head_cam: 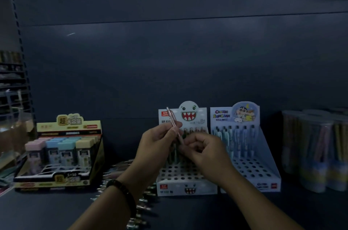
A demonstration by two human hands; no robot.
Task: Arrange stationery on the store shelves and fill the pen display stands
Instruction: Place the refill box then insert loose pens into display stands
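A pink pen (pixel 172 118) stands tilted in my left hand (pixel 158 143), its clip end pointing up. My right hand (pixel 205 151) pinches the pen's lower end, fingers curled. Both hands hover in front of a white monster-face display stand (pixel 186 182) that has rows of holes, with a few pens standing in its back rows. To its right is a light blue cartoon display stand (pixel 263 173) with one back row of pens and several bare holes. Loose pens (pixel 139 209) lie in a pile on the shelf under my left forearm.
A yellow and black box of pastel-capped items (pixel 60 154) sits at the left of the dark shelf (pixel 47 211). Clear tubs of pencils (pixel 316 146) stand at the far right. A perforated shelf upright (pixel 18 41) runs along the left edge.
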